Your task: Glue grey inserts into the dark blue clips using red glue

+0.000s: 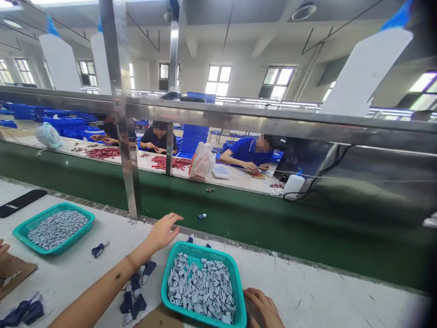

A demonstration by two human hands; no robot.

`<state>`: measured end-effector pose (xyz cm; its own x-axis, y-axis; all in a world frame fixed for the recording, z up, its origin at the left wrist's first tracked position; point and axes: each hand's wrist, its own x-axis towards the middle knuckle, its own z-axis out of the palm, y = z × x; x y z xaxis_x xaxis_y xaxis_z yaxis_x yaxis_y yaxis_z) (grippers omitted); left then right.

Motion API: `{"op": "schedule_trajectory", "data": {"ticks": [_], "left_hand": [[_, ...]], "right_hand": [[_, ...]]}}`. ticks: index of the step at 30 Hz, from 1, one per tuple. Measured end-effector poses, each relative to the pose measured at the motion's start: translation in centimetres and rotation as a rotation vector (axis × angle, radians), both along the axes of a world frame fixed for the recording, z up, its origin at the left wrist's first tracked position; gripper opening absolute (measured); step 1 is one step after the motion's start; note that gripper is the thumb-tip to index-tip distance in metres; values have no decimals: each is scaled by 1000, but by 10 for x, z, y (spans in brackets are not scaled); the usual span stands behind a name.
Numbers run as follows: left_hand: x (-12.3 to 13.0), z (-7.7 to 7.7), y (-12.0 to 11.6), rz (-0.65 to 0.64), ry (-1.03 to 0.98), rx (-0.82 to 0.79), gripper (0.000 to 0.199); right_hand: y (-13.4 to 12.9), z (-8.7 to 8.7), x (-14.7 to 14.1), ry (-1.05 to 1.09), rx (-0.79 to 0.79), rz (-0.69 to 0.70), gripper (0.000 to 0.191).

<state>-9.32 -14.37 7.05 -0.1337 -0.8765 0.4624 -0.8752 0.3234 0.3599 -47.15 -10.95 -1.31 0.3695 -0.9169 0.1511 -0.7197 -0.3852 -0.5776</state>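
My left hand [164,232] is stretched over the near edge of the green conveyor belt [259,232], fingers apart and holding nothing visible. Just beyond its fingertips, a small dark-blue piece with a pale tip [201,217] lies on the belt. A turquoise basket [243,296] full of small light-grey plastic parts [201,287] stands between my hands. Close against the basket's right side, my right hand [264,307] rests with its fingers curled down; what they hold, if anything, is hidden. Several dark-blue pieces [138,303] lie under my left forearm.
A second turquoise basket [89,222] of grey parts sits at left, near another person's hand [3,250] and cardboard [20,273]. A metal post [131,182] rises at the belt's edge. Across the belt, several people work beside red piles [102,153] and a white bottle [293,186].
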Motion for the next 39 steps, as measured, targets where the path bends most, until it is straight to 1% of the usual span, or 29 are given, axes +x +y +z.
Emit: {"op": "schedule_trajectory", "data": {"ticks": [1, 3, 4, 6, 9, 12, 14, 17, 19, 20, 22, 24, 26, 28, 30, 31, 33, 34, 35, 37, 39], "left_hand": [[-12, 6, -26, -19, -16, 24, 34], [-35, 7, -70, -53, -59, 83, 41], [-44, 3, -86, -66, -80, 115, 43], [-58, -6, -106, -78, -117, 172, 40], [-61, -17, -113, -51, -139, 224, 27], [-47, -22, -111, 10, -134, 247, 27], [-36, -21, -109, 49, -131, 272, 27], [-22, -16, -103, 72, -118, 311, 19], [-12, -11, -89, 62, -86, 311, 14], [-7, -8, -77, 54, -60, 301, 15], [8, -3, -43, 47, -1, 264, 21], [25, -2, 0, 54, 53, 212, 29], [40, -9, 47, 43, 83, 158, 32], [50, -22, 87, -16, 57, 149, 29], [53, -38, 117, -44, 13, 168, 26], [53, -45, 128, -26, 7, 174, 27], [51, -57, 143, 55, 58, 130, 32], [50, -61, 149, 92, 103, 94, 34], [49, -63, 154, 117, 150, 58, 34], [46, -67, 162, 147, 233, -7, 31], [42, -69, 171, 159, 302, -45, 28]], "right_hand": [[6, 8, 3, 13, 30, 18, 47], [20, 28, 11, 6, 93, 48, 47], [27, 37, 14, -6, 126, 65, 47], [37, 52, 19, -33, 183, 68, 47], [48, 62, 19, -49, 268, 53, 52], [54, 63, 20, -42, 354, 48, 57], [56, 62, 23, -45, 371, 27, 50], [55, 60, 27, -69, 342, 8, 37], [53, 58, 27, -87, 325, 13, 37], [52, 57, 26, -93, 315, 10, 37], [49, 54, 22, -96, 296, -9, 38], [46, 51, 16, -97, 281, -26, 37], [42, 48, 9, -92, 265, -35, 36], [39, 48, 3, -109, 225, -70, 32], [37, 53, 2, -171, 152, -142, 33], [38, 58, 6, -210, 107, -174, 35], [45, 71, 23, -275, 19, -183, 37], [50, 79, 38, -284, -4, -142, 34], [56, 88, 55, -282, -15, -75, 31], [67, 102, 98, -240, 22, 113, 23], [73, 109, 142, -156, 55, 293, 22]]}}
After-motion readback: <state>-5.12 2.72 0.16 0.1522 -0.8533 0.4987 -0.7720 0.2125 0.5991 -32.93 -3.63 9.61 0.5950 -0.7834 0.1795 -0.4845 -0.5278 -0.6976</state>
